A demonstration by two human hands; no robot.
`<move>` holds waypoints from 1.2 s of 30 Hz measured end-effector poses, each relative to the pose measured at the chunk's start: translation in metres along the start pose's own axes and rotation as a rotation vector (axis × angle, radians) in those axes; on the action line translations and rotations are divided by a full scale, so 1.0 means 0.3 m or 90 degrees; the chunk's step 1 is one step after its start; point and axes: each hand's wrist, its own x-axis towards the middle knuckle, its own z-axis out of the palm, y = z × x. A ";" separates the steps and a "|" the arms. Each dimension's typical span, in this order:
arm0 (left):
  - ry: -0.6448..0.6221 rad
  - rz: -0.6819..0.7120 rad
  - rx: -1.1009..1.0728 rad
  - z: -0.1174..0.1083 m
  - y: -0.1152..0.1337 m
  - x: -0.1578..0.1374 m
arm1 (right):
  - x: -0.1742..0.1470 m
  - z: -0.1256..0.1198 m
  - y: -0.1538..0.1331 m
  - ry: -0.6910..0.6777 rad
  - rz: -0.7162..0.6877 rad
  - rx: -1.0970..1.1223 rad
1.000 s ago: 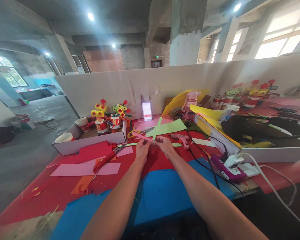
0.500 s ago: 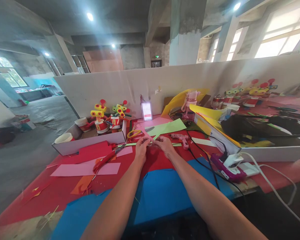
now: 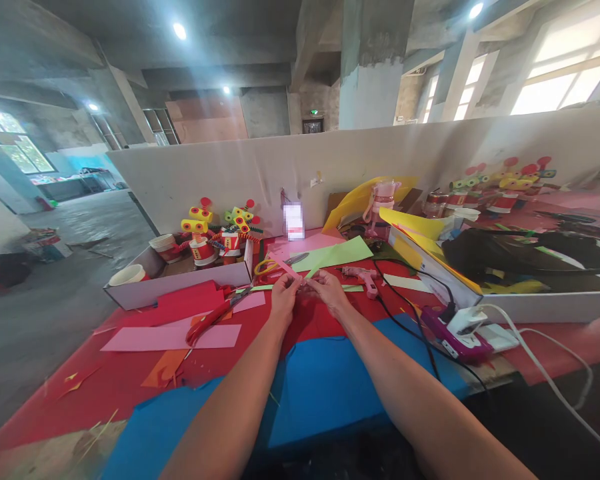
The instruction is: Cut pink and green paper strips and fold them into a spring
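Over the middle of the red-covered table, my left hand (image 3: 284,297) and my right hand (image 3: 330,292) meet fingertip to fingertip. Both are closed in a pinch on narrow paper strips. A pink paper strip (image 3: 287,268) slants up and left from my left fingers. From my right fingers a green paper strip (image 3: 322,262) rises to the right, in front of a green sheet (image 3: 353,251). The strips' lower ends, where they come together, are hidden by the fingers. Yellow-handled scissors (image 3: 267,267) lie just beyond my left hand. A pink glue gun (image 3: 364,277) rests right of my right hand.
Red-handled scissors (image 3: 210,321) lie across pink paper (image 3: 140,338) at left. A white box (image 3: 180,291) holds paper-cup figures (image 3: 200,243). Blue paper (image 3: 330,387) covers the near edge. At right are a purple power strip (image 3: 450,337), cords and another box (image 3: 545,307).
My fingertips have drawn slightly closer together. The pink strip has swung to the left, and the strips now spread apart above my fingers. Other things have stayed put.
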 end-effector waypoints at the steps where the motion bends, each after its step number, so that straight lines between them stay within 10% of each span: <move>1: 0.000 0.000 -0.005 0.001 0.000 0.000 | 0.000 0.001 0.000 0.000 -0.001 0.002; 36: -0.016 -0.032 0.008 0.005 0.000 -0.005 | 0.001 0.004 0.008 0.069 -0.059 -0.005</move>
